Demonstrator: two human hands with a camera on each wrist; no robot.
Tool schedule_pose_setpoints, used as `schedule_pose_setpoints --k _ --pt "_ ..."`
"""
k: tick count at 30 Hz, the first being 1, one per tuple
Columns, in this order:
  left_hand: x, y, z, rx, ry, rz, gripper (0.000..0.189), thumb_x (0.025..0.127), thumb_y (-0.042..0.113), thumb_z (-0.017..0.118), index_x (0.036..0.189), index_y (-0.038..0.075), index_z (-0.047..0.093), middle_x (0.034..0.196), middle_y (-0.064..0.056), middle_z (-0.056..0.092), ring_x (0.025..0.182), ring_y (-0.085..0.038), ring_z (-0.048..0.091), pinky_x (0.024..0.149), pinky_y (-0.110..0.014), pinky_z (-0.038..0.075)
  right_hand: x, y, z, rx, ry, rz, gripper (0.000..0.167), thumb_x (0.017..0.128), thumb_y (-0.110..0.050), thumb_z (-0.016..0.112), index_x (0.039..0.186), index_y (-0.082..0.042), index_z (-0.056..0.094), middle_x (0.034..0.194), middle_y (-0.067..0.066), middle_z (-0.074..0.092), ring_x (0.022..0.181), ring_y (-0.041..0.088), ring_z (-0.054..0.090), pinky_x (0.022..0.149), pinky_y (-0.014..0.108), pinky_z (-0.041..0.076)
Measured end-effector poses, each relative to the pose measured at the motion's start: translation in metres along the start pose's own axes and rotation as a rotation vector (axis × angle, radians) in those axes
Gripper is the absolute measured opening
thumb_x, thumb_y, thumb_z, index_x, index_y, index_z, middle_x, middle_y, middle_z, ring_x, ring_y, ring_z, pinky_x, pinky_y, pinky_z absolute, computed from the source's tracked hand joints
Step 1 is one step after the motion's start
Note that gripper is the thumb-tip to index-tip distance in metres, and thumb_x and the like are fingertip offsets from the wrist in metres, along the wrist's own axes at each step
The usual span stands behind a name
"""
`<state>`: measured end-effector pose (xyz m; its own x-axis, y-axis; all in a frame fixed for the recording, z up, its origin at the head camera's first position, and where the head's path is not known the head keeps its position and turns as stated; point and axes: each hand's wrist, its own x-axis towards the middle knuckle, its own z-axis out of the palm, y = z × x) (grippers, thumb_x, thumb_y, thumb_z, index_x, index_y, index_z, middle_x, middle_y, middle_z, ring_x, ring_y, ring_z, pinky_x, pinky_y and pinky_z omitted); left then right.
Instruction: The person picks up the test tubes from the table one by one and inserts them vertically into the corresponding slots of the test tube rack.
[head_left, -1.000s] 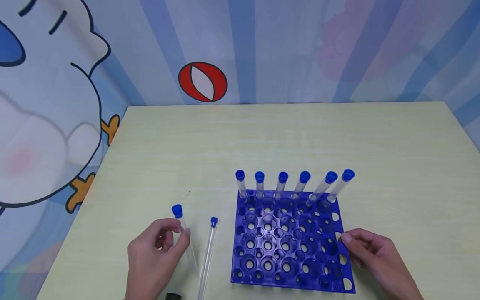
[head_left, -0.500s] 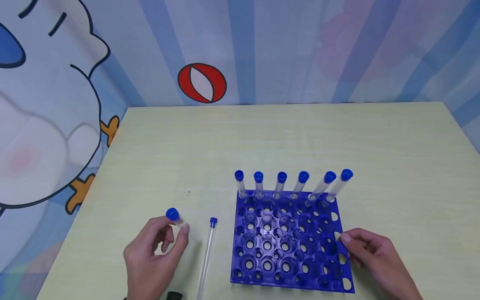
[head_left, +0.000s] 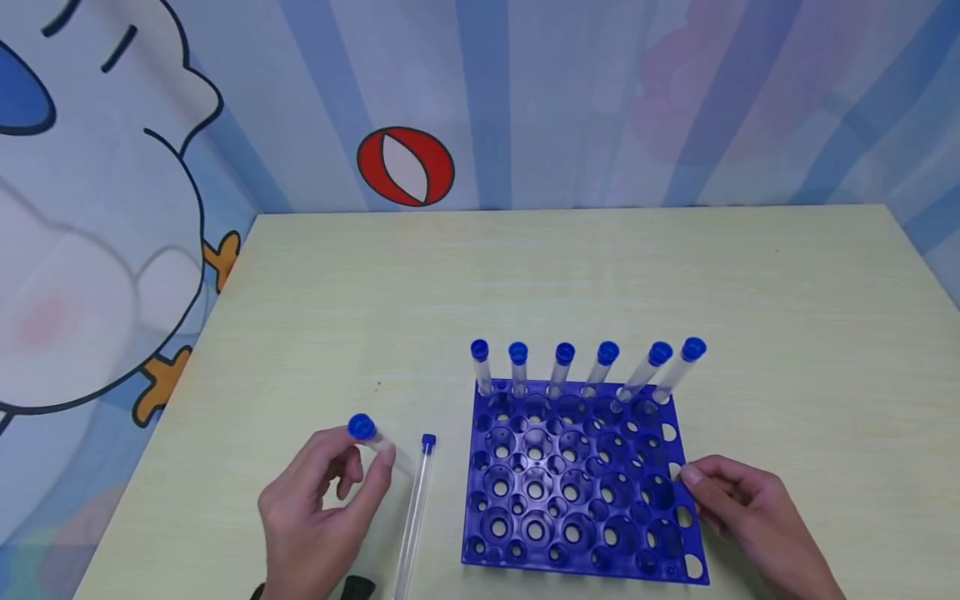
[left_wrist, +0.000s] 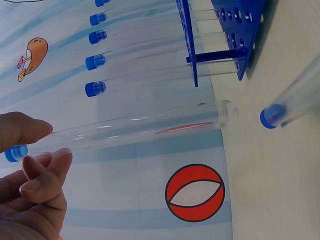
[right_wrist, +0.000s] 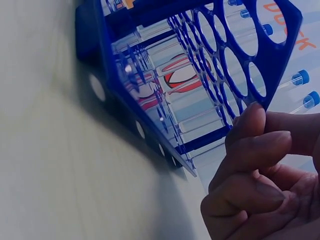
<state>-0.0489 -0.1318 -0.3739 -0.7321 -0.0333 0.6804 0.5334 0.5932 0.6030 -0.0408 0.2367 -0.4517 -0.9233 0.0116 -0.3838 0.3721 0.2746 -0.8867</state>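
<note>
My left hand (head_left: 322,517) pinches a clear test tube (left_wrist: 135,130) just below its blue cap (head_left: 362,427). In the left wrist view the tube is off the table, its rounded end pointing away from the fingers. To its right stands a blue test tube rack (head_left: 577,567). Several blue-capped tubes (head_left: 565,356) fill the rack's back row, the rightmost ones leaning. My right hand (head_left: 750,517) grips the rack's right edge between thumb and fingers; the right wrist view shows the fingertips at a corner of the top plate.
Another capped tube (head_left: 415,512) lies on the table (head_left: 600,275) between my left hand and the rack. A black object (head_left: 358,588), mostly cut off, sits at the front edge. A printed backdrop (head_left: 562,100) rises behind the table.
My left hand has lifted the tube and tipped its cap toward the camera, moving slightly left, then back right. The right hand and the rack have stayed put.
</note>
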Motion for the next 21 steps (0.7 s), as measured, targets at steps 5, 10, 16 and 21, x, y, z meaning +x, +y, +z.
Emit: schedule_pose_setpoints --k 5,10,16,21 --pt "0.004 0.007 0.007 -0.039 -0.052 0.014 0.027 0.066 -0.007 0.073 0.089 0.002 0.064 0.067 0.003 0.049 0.06 -0.002 0.041 0.048 -0.014 0.032 0.0 0.0 0.0 0.005 0.002 0.003 0.041 0.092 -0.038 0.051 0.102 0.001 0.059 0.071 0.002 0.052 0.063 0.019 0.05 0.053 0.03 0.041" --pt "0.008 0.01 0.014 -0.092 -0.101 0.036 0.026 0.069 0.0 0.075 0.092 0.006 0.065 0.07 0.006 0.051 0.061 -0.003 0.043 0.05 -0.015 0.034 0.0 -0.001 0.0 0.005 0.002 0.008 0.042 0.092 -0.038 0.051 0.103 0.001 0.059 0.072 0.002 0.053 0.064 0.019 0.05 0.054 0.03 0.041" --pt "0.02 0.021 0.023 -0.198 -0.12 0.118 0.018 0.077 0.009 0.072 0.093 0.005 0.064 0.073 0.002 0.054 0.062 -0.006 0.044 0.052 -0.015 0.036 0.0 -0.003 0.0 -0.018 0.015 0.041 0.046 0.091 -0.042 0.052 0.105 0.001 0.059 0.075 0.003 0.054 0.067 0.018 0.052 0.058 0.027 0.044" --pt "0.029 0.03 0.033 -0.226 -0.187 0.156 0.018 0.082 0.015 0.068 0.097 0.006 0.063 0.074 0.003 0.052 0.062 -0.005 0.043 0.052 -0.012 0.036 0.0 -0.005 0.0 -0.032 0.019 0.042 0.045 0.09 -0.042 0.052 0.104 0.0 0.06 0.075 0.003 0.054 0.067 0.018 0.052 0.058 0.027 0.044"
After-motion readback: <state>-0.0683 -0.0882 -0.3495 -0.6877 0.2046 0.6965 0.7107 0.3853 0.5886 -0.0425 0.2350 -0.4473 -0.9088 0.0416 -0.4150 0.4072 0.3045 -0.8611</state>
